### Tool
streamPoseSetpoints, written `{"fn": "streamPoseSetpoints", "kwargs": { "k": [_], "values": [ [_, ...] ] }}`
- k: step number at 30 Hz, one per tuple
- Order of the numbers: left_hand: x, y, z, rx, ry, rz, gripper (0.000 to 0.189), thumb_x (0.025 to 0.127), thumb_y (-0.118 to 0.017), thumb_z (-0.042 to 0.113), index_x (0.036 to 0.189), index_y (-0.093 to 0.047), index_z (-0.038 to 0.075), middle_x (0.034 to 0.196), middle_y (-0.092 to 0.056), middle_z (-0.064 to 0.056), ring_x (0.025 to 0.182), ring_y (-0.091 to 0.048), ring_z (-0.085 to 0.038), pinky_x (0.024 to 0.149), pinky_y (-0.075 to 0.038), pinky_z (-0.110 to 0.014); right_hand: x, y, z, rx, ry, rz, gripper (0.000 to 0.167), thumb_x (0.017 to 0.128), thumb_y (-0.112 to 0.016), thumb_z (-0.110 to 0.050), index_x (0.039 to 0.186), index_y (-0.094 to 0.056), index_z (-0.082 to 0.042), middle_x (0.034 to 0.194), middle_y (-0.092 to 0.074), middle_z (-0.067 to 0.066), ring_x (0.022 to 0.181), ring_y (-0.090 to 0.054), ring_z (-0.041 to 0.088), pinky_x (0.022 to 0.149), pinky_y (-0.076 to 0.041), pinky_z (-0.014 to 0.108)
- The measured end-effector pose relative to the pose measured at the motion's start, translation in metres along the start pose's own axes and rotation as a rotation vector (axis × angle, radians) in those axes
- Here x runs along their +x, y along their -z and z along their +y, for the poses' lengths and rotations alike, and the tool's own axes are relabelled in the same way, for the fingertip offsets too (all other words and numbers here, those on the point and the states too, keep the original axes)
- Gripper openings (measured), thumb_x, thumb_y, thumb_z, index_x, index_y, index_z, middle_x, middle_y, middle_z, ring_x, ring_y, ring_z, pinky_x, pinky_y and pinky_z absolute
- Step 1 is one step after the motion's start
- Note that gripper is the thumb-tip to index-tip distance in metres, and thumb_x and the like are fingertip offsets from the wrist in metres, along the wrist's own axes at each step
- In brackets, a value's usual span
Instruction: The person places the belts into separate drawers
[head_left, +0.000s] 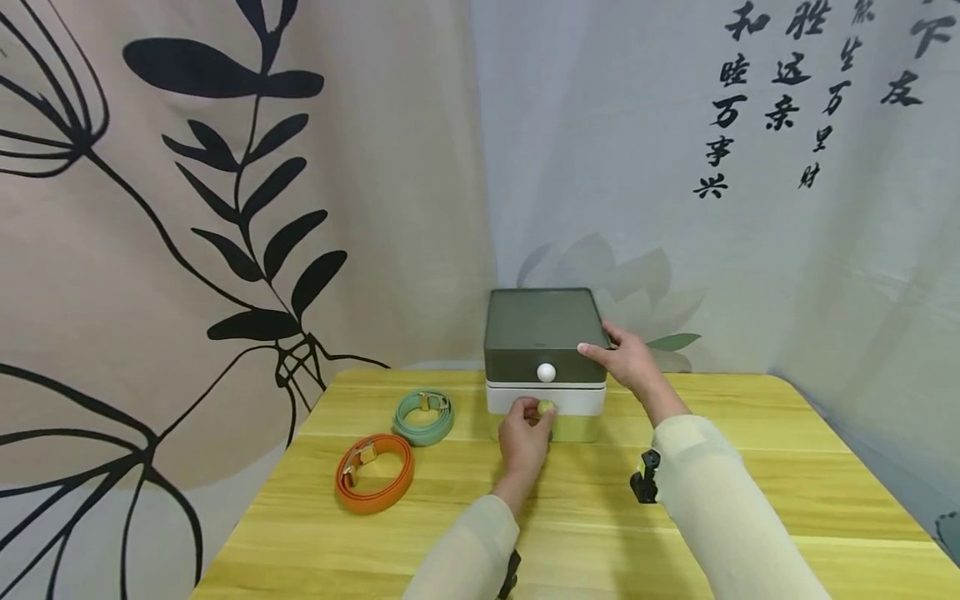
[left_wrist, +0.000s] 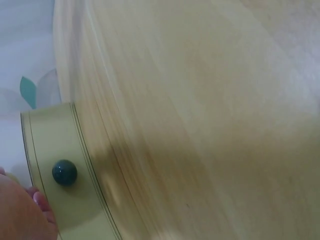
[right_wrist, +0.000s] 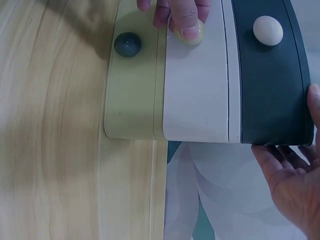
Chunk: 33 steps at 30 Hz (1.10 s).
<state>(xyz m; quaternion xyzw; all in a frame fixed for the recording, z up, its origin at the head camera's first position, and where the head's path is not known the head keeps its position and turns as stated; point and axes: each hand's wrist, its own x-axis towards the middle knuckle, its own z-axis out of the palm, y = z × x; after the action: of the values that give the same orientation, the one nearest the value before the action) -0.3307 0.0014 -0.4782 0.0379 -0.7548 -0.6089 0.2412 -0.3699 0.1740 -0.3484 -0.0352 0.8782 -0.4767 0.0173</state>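
A small stacked drawer box stands at the back of the table, with a dark green top tier (head_left: 517, 365), a white middle tier (head_left: 585, 402) and a pale yellow-green bottom tier (right_wrist: 131, 95). My left hand (head_left: 522, 442) pinches the round yellowish knob (head_left: 546, 407) on the white drawer between thumb and fingers. Spread over the top tier's right front corner, my right hand (head_left: 630, 358) rests with its thumb on the upper edge and its fingers along the side. A white knob (head_left: 547, 372) marks the top tier, a dark green knob (left_wrist: 64, 173) the bottom one.
Left of the box lie two coiled belts with gold-coloured buckles: a mint green belt (head_left: 429, 435) and, closer to me, an orange belt (head_left: 375, 502). A printed cloth (head_left: 405, 208) hangs behind the wooden table (head_left: 592, 508).
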Motion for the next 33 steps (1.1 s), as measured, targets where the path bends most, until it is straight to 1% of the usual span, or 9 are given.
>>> {"fn": "streamPoseSetpoints", "kwargs": {
  "k": [6, 13, 18, 23, 29, 33],
  "values": [
    [-0.003, 0.000, -0.001, -0.005, -0.023, 0.005, 0.020, 0.080, -0.083, 0.011, 0.092, -0.068, 0.005, 0.080, -0.068, -0.002, 0.069, -0.059, -0.007, 0.064, -0.051, -0.025, -0.001, 0.001, 0.001, 0.018, 0.004, 0.001, 0.085, 0.098, -0.062, -0.041, 0.159, -0.014, -0.010, 0.161, -0.014, 0.024, 0.147, -0.015, 0.042, 0.114, -0.025, 0.056],
    [-0.006, 0.002, -0.001, -0.003, -0.008, -0.001, 0.020, 0.079, -0.084, 0.011, 0.091, -0.069, 0.007, 0.079, -0.066, 0.000, 0.069, -0.057, -0.006, 0.066, -0.049, -0.023, 0.000, 0.000, 0.002, 0.036, 0.021, 0.009, 0.085, 0.097, -0.063, -0.041, 0.160, -0.014, -0.011, 0.161, -0.014, 0.023, 0.147, -0.015, 0.041, 0.115, -0.025, 0.054],
    [-0.009, 0.004, 0.001, -0.003, -0.001, -0.003, 0.020, 0.079, -0.083, 0.011, 0.092, -0.068, 0.006, 0.080, -0.067, -0.002, 0.070, -0.057, -0.007, 0.066, -0.049, -0.023, 0.001, -0.002, 0.004, 0.033, 0.014, 0.010, 0.086, 0.096, -0.064, -0.044, 0.160, -0.014, -0.013, 0.162, -0.014, 0.023, 0.147, -0.015, 0.041, 0.115, -0.024, 0.055],
    [-0.012, 0.002, 0.002, -0.011, -0.007, -0.013, 0.020, 0.079, -0.083, 0.011, 0.092, -0.068, 0.006, 0.080, -0.067, -0.002, 0.070, -0.057, -0.007, 0.066, -0.050, -0.023, 0.000, 0.001, 0.006, 0.036, 0.001, 0.013, 0.087, 0.096, -0.063, -0.045, 0.160, -0.014, -0.013, 0.162, -0.015, 0.022, 0.147, -0.016, 0.041, 0.114, -0.024, 0.056],
    [-0.014, 0.003, 0.001, -0.009, -0.007, -0.016, 0.020, 0.079, -0.083, 0.012, 0.091, -0.068, 0.007, 0.079, -0.066, 0.001, 0.070, -0.056, -0.006, 0.066, -0.050, -0.022, -0.001, 0.001, 0.005, 0.043, -0.003, 0.012, 0.086, 0.096, -0.064, -0.043, 0.160, -0.015, -0.012, 0.162, -0.016, 0.022, 0.147, -0.017, 0.041, 0.114, -0.025, 0.056],
    [-0.014, 0.005, 0.000, -0.013, -0.010, -0.013, 0.020, 0.079, -0.083, 0.012, 0.091, -0.068, 0.007, 0.079, -0.066, 0.000, 0.070, -0.056, -0.007, 0.065, -0.049, -0.023, -0.001, 0.000, 0.005, 0.048, 0.000, 0.014, 0.085, 0.097, -0.064, -0.041, 0.160, -0.016, -0.012, 0.161, -0.017, 0.022, 0.147, -0.018, 0.041, 0.114, -0.025, 0.055]
  ]
}}
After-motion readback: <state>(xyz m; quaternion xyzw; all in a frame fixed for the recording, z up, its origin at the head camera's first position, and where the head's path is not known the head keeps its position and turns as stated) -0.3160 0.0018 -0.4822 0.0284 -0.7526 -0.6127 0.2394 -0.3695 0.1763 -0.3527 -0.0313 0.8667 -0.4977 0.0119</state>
